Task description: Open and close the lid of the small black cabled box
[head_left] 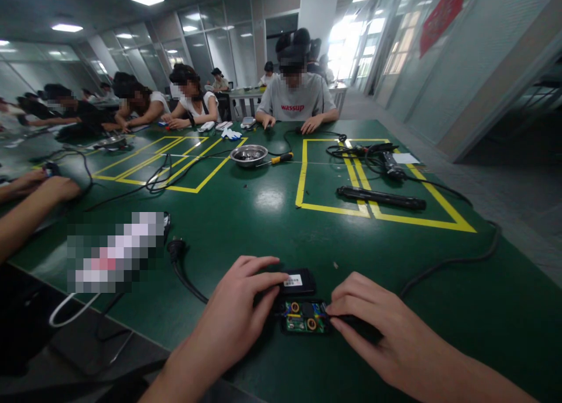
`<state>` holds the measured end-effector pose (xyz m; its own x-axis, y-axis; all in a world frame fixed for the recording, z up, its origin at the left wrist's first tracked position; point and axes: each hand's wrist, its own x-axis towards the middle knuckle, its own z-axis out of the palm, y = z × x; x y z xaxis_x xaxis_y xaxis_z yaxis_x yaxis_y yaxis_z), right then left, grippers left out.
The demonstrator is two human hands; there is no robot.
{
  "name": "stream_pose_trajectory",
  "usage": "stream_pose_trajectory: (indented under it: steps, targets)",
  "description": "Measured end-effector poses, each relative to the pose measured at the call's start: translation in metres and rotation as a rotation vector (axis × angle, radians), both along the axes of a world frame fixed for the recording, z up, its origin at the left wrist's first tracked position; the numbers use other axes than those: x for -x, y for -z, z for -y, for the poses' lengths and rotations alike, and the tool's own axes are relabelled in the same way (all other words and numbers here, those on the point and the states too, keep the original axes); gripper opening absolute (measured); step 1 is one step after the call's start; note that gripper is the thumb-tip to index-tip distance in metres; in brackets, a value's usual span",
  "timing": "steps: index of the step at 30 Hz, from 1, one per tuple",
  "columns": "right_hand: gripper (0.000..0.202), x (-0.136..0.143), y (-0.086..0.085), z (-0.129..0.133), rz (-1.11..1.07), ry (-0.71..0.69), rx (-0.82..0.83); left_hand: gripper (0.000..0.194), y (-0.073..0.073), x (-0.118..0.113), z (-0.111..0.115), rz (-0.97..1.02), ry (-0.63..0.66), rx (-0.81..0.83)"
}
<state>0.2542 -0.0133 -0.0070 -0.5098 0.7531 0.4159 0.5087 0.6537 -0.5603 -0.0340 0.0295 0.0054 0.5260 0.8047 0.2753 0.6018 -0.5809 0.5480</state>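
A small open black housing lies on the green table in front of me, its circuit board with copper coils and coloured wires showing. Just behind it is a black cover bearing a white label. My left hand is open, its fingers stretched towards the cover; a fingertip rests at the label and the thumb is by the housing's left end. At the right end, my right hand pinches the black cable where it meets the housing. Its curled fingers partly hide that spot.
A black plug and a pixelated pale object lie to the left. Beyond are a metal bowl, a screwdriver, a long black bar and tangled cables. A person sits opposite; another person's arm reaches in at left.
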Motion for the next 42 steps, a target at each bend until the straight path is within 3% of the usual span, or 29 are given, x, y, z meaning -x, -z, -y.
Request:
stream_pose_trajectory:
  steps: [3,7,11,14,19,26,33,38,42]
  targets:
    - [0.021,0.000,0.001,0.001,0.016,0.006,0.004,0.037,-0.002,-0.001,-0.005,-0.067,0.031,0.028]
    - [0.023,0.000,0.001,-0.001,0.040,0.005,-0.017,0.035,0.003,0.003,-0.011,-0.088,-0.021,0.005]
    - [0.023,0.001,0.000,-0.001,0.047,0.040,0.001,0.032,0.000,0.007,-0.006,0.032,-0.015,-0.048]
    - [0.023,0.002,0.002,0.004,0.020,0.141,0.063,0.035,-0.009,0.007,0.006,0.155,0.056,-0.060]
    - [0.052,0.001,0.004,0.008,-0.019,0.183,0.067,0.043,-0.012,0.001,0.020,0.102,0.218,0.043]
    - [0.037,0.004,-0.002,-0.002,0.107,0.094,0.099,0.044,0.001,0.002,0.023,0.109,0.177,0.036]
    - [0.042,0.006,0.004,-0.002,0.140,0.110,0.104,0.052,0.010,0.003,0.023,0.051,0.183,-0.028]
    - [0.038,0.008,0.004,-0.002,0.140,0.104,0.132,0.053,0.005,0.001,0.022,0.053,0.180,0.016]
    - [0.041,0.008,0.002,-0.001,0.155,0.138,0.173,0.043,0.000,0.000,0.022,0.083,0.175,0.093]
